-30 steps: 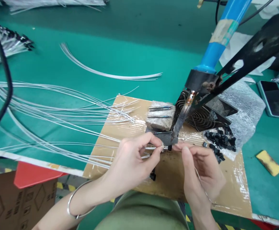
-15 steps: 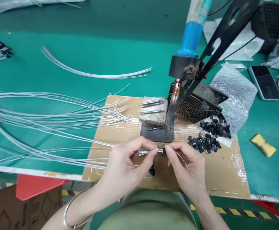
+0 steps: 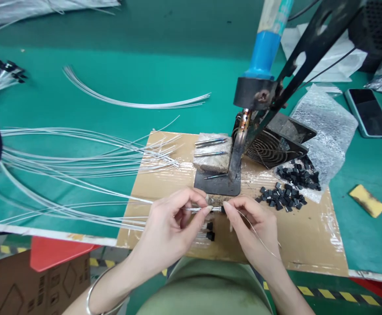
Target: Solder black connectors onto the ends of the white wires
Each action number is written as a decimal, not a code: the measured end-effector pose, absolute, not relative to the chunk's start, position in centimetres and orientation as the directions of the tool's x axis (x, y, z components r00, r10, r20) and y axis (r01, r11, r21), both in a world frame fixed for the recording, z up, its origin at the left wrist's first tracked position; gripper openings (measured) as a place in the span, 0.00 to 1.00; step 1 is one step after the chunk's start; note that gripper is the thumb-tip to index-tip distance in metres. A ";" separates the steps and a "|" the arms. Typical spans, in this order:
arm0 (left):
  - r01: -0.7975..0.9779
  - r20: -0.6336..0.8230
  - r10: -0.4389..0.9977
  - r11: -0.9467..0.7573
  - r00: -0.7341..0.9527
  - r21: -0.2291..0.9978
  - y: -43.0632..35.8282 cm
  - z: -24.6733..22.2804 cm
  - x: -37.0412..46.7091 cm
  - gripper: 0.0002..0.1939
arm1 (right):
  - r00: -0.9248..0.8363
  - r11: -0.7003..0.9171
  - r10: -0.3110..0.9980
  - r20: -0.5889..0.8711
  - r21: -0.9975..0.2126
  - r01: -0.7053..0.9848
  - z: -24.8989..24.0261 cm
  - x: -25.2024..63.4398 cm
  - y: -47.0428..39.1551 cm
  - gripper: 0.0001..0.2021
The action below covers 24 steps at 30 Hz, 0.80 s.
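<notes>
My left hand (image 3: pixel 177 225) pinches the ends of thin white wires (image 3: pixel 194 209) between thumb and fingertips. My right hand (image 3: pixel 254 227) is closed on a small black connector (image 3: pixel 222 209) at the tips of those wires, and a short silvery stretch shows between the hands. A fine, solder-like wire (image 3: pixel 257 235) curves out from the right fingers across the palm. Below the left fingertips, two finished-looking black connector ends (image 3: pixel 211 236) lie on the cardboard. The soldering iron (image 3: pixel 241 131) hangs in its stand, its tip above and beyond my hands.
A cardboard sheet (image 3: pixel 312 245) covers the work spot. On it are a grey block with metal tips (image 3: pixel 212 164), a small fan (image 3: pixel 269 146) and loose black connectors (image 3: pixel 284 197). White wire bundles (image 3: pixel 62 153) stretch left. A yellow sponge (image 3: pixel 368 201) and phone (image 3: pixel 369 113) lie right.
My left hand has slid slightly left along the wires, so more silvery length shows before the black connector. A second connector end has come into view below it. The whole view has shifted slightly.
</notes>
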State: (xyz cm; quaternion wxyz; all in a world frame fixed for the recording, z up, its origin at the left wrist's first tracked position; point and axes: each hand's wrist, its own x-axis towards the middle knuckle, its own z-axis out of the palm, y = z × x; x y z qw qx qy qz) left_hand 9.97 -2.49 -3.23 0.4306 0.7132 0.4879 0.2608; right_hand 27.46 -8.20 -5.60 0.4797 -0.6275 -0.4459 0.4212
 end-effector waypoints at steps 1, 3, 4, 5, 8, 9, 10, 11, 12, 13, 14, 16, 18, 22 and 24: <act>0.475 -0.051 0.920 -0.152 0.387 0.867 -2.5 -3.2 9.9 0.04 | 0.242 -0.147 0.964 -0.108 -0.977 0.152 -5.7 27.4 -8.3 0.11; 0.483 -0.051 0.920 -0.156 0.388 0.862 -2.6 -3.2 9.8 0.05 | 0.237 -0.151 0.965 -0.114 -0.978 0.143 -5.8 27.3 -8.4 0.11; 0.491 -0.049 0.920 -0.162 0.389 0.856 -2.8 -3.2 9.8 0.05 | 0.236 -0.150 0.965 -0.115 -0.979 0.137 -5.8 27.3 -8.4 0.11; 0.502 -0.045 0.921 -0.170 0.388 0.848 -2.9 -3.2 9.8 0.05 | 0.237 -0.150 0.965 -0.116 -0.980 0.129 -5.8 27.3 -8.4 0.12; 0.549 -0.020 0.924 -0.209 0.381 0.809 -3.6 -3.3 9.8 0.03 | 0.249 -0.146 0.961 -0.116 -0.984 0.103 -5.8 27.2 -8.3 0.12; 0.567 -0.012 0.926 -0.221 0.378 0.794 -3.8 -3.4 9.8 0.03 | 0.255 -0.147 0.960 -0.119 -0.984 0.097 -5.8 27.2 -8.3 0.11; 0.579 0.000 0.926 -0.235 0.376 0.780 -4.0 -3.5 9.8 0.02 | 0.259 -0.147 0.958 -0.119 -0.985 0.090 -5.7 27.2 -8.3 0.12; 0.586 0.012 0.926 -0.249 0.378 0.771 -4.2 -3.5 9.8 0.02 | 0.262 -0.148 0.957 -0.122 -0.986 0.083 -5.7 27.2 -8.3 0.12; 0.589 0.023 0.923 -0.265 0.385 0.764 -4.3 -3.5 9.8 0.02 | 0.265 -0.148 0.956 -0.124 -0.986 0.074 -5.7 27.2 -8.3 0.11; 0.588 0.032 0.919 -0.279 0.394 0.759 -4.3 -3.5 9.8 0.02 | 0.266 -0.147 0.956 -0.124 -0.987 0.065 -5.7 27.2 -8.3 0.11; 0.587 0.038 0.914 -0.291 0.405 0.756 -4.3 -3.5 9.9 0.03 | 0.266 -0.145 0.956 -0.125 -0.988 0.057 -5.7 27.2 -8.3 0.11; 0.586 0.044 0.908 -0.305 0.416 0.751 -4.3 -3.5 10.0 0.03 | 0.262 -0.141 0.957 -0.125 -0.989 0.047 -5.7 27.2 -8.3 0.11; 0.588 0.048 0.910 -0.306 0.413 0.749 -4.2 -3.4 10.0 0.03 | 0.256 -0.142 0.958 -0.126 -0.989 0.045 -5.7 27.2 -8.3 0.11; 0.597 0.043 0.911 -0.303 0.409 0.743 -4.1 -3.5 10.1 0.04 | 0.258 -0.147 0.957 -0.129 -0.988 0.052 -6.0 27.2 -8.4 0.11; 0.597 0.041 0.911 -0.303 0.411 0.743 -4.1 -3.6 10.0 0.04 | 0.286 -0.137 0.951 -0.116 -0.989 0.054 -6.1 27.3 -8.6 0.10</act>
